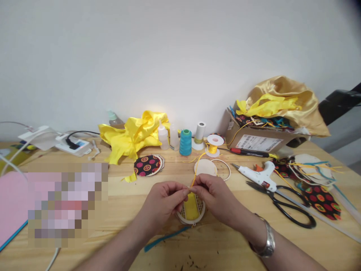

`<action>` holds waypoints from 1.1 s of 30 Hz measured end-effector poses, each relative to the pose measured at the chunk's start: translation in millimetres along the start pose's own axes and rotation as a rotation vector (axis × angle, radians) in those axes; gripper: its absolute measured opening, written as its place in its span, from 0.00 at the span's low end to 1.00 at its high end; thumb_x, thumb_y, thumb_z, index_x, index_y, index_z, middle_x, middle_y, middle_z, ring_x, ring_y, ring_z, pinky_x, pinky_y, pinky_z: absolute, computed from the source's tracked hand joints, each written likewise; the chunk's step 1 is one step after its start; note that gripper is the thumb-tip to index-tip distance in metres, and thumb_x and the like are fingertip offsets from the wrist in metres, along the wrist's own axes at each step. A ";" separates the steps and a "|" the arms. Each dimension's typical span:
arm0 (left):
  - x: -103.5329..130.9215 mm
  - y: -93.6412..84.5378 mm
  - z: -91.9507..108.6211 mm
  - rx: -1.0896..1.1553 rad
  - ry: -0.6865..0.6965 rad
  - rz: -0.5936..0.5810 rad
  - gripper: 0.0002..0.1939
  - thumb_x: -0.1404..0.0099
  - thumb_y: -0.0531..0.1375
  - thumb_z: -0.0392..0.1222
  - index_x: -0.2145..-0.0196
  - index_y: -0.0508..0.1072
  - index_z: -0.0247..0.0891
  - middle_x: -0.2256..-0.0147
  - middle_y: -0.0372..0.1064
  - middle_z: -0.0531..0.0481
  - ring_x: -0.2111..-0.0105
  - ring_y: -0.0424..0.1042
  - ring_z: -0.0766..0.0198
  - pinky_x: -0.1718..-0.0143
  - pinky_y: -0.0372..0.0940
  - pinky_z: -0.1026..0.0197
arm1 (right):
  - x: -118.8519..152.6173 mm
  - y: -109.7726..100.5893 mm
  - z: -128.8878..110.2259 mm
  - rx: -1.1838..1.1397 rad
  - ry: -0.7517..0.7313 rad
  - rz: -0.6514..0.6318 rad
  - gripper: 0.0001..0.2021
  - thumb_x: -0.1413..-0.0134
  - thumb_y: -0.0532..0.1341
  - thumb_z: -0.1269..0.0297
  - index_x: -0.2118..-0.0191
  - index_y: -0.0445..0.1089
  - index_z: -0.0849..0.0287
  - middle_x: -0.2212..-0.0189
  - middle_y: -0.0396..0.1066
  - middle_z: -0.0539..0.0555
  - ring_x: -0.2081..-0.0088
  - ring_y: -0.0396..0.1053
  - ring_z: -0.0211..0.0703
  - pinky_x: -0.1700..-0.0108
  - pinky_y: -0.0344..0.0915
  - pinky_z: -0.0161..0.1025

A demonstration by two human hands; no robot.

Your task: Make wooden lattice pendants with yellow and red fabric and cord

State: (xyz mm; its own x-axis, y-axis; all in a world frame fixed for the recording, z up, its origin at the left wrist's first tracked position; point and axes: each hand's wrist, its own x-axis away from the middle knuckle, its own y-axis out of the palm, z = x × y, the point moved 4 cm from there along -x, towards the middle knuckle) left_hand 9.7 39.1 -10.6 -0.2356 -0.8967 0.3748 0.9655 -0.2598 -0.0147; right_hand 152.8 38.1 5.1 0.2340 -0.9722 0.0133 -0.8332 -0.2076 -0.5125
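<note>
Though part-hidden, 1 yellow cord (196, 168) prob. in 2 narrow grips, L hand (168, 197) & R hand (216, 196).

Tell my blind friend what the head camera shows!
A left hand and right hand pinch golden-yellow cord over a rounded white frame, on a pale wooden table. Behind stands a blue thread cone; a white glue gun and black-handled scissors lie to the right.

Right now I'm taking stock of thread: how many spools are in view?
3: the teal cone, the white spool right of it, then the yellow cord spool farther right. The cardboard box may hide others.
</note>
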 end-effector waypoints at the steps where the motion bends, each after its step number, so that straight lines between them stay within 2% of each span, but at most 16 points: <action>1: -0.4 -0.3 -0.4 -0.008 0.000 0.005 0.12 0.49 0.63 0.46 0.78 0.74 0.33 0.87 0.60 0.58 0.84 0.55 0.74 0.82 0.49 0.69 | -0.1 0.1 0.3 0.002 -0.001 -0.003 0.07 0.47 0.57 0.69 0.75 0.65 0.59 0.78 0.67 0.47 0.74 0.62 0.36 0.72 0.57 0.32; 7: -1.2 -4.0 -1.0 -0.067 -0.001 0.016 0.10 0.48 0.63 0.44 0.71 0.77 0.33 0.80 0.69 0.53 0.80 0.62 0.70 0.78 0.58 0.68 | -2.4 -4.8 3.6 0.001 0.016 0.037 0.08 0.48 0.56 0.69 0.76 0.64 0.59 0.79 0.65 0.47 0.74 0.61 0.36 0.71 0.56 0.33; 14: 2.7 -7.1 6.5 -0.171 0.075 0.117 0.08 0.47 0.62 0.44 0.74 0.77 0.36 0.80 0.70 0.55 0.79 0.66 0.68 0.77 0.61 0.67 | -4.6 -7.8 4.3 0.039 0.035 0.074 0.08 0.49 0.57 0.69 0.77 0.66 0.58 0.80 0.65 0.47 0.74 0.61 0.37 0.71 0.56 0.34; 19: 4.2 -5.8 4.1 -0.274 0.166 0.155 0.10 0.44 0.60 0.47 0.73 0.76 0.37 0.75 0.74 0.52 0.75 0.70 0.64 0.73 0.64 0.65 | -2.8 -6.7 3.7 0.069 0.034 0.108 0.08 0.49 0.57 0.69 0.77 0.66 0.58 0.79 0.67 0.48 0.74 0.62 0.37 0.71 0.56 0.34; 22: 6.7 -4.2 4.8 -0.464 0.307 0.189 0.10 0.41 0.58 0.45 0.72 0.76 0.38 0.75 0.73 0.51 0.75 0.70 0.64 0.74 0.63 0.65 | -1.9 -6.2 3.7 0.060 0.035 0.126 0.09 0.48 0.56 0.69 0.77 0.67 0.58 0.79 0.67 0.49 0.74 0.63 0.38 0.70 0.57 0.34; 25: 11.6 0.8 6.7 -0.687 0.543 0.208 0.08 0.39 0.56 0.39 0.70 0.76 0.38 0.74 0.74 0.51 0.76 0.70 0.65 0.73 0.63 0.65 | -2.3 -5.8 3.6 0.034 0.046 0.132 0.09 0.49 0.57 0.69 0.78 0.67 0.59 0.80 0.67 0.48 0.74 0.63 0.37 0.70 0.57 0.34; 28: 16.5 5.6 4.6 -0.797 0.763 0.207 0.08 0.38 0.55 0.35 0.66 0.75 0.38 0.70 0.76 0.50 0.72 0.72 0.65 0.70 0.64 0.65 | -3.8 -4.9 4.8 -0.019 0.077 0.131 0.08 0.50 0.57 0.69 0.79 0.65 0.59 0.81 0.66 0.47 0.76 0.62 0.36 0.72 0.56 0.33; 33: 20.9 9.8 0.0 -0.964 0.946 0.224 0.07 0.37 0.54 0.33 0.65 0.72 0.37 0.69 0.76 0.48 0.73 0.73 0.65 0.70 0.65 0.64 | -6.2 -0.4 10.0 -0.153 0.129 0.117 0.07 0.52 0.58 0.68 0.79 0.64 0.59 0.83 0.63 0.46 0.78 0.59 0.34 0.74 0.55 0.33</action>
State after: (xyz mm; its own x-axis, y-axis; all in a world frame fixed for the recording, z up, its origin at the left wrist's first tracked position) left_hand 14.2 17.8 -2.8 -0.4467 -0.7515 -0.4855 0.6249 0.1263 -0.7704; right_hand 156.7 45.3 -3.3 0.0734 -0.9944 0.0761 -0.9195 -0.0971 -0.3810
